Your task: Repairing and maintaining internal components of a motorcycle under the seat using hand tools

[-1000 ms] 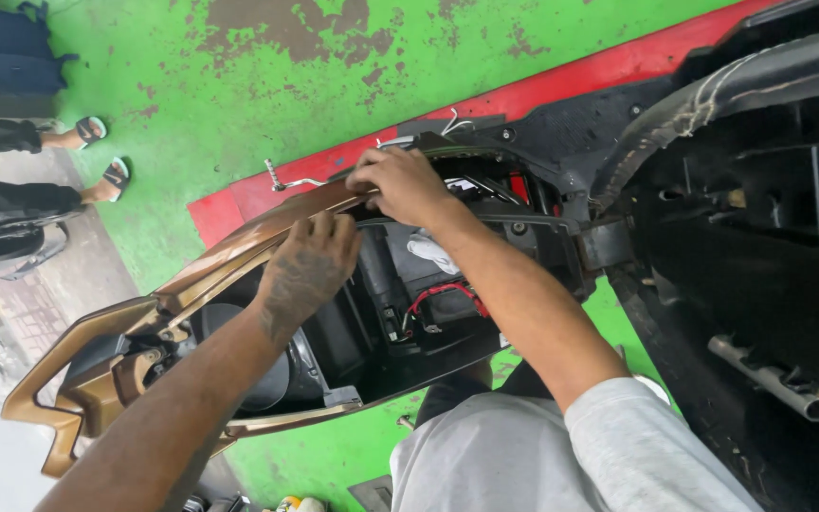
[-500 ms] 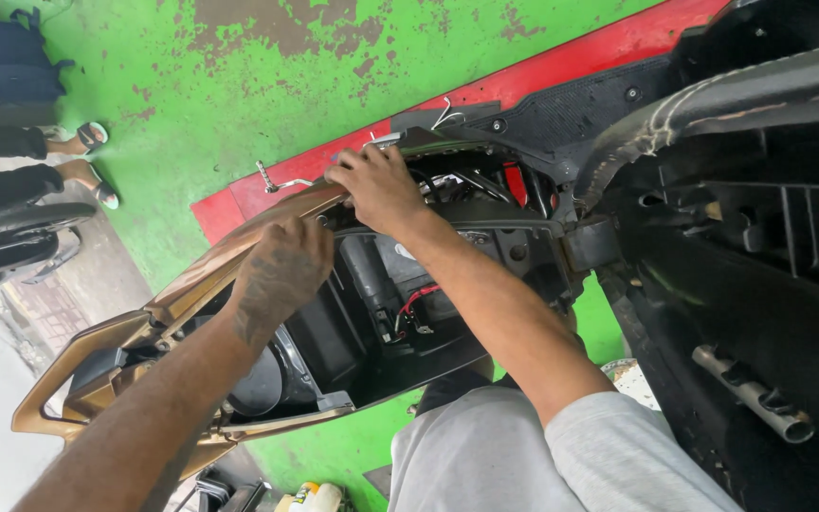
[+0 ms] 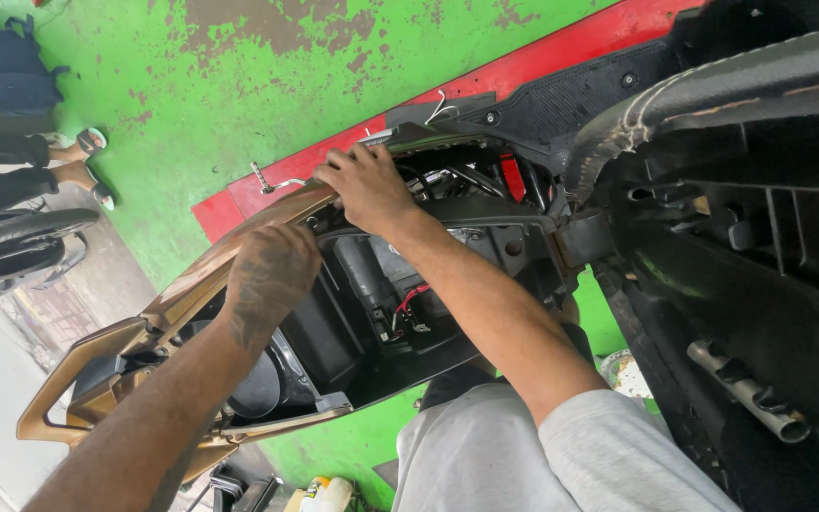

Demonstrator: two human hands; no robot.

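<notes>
A scooter lies opened up, its bronze body panel (image 3: 191, 284) running from the tail at lower left to the middle. My left hand (image 3: 272, 275) is clamped over the panel's upper edge, fingers curled down on it. My right hand (image 3: 367, 185) grips the same panel further forward, where it meets the black frame. Beneath both hands the open compartment (image 3: 381, 284) shows black housings and red wires (image 3: 409, 299).
The raised black seat (image 3: 713, 85) and its underside fill the right. A red strip (image 3: 580, 43) crosses the worn green floor (image 3: 239, 85). Another person's sandalled feet (image 3: 82, 156) and a second scooter (image 3: 11, 251) are at left. A bottle (image 3: 329, 493) stands below.
Both hands have stayed on the bronze panel. The view has drifted slightly, so the hands and the scooter sit a little further left in frame.
</notes>
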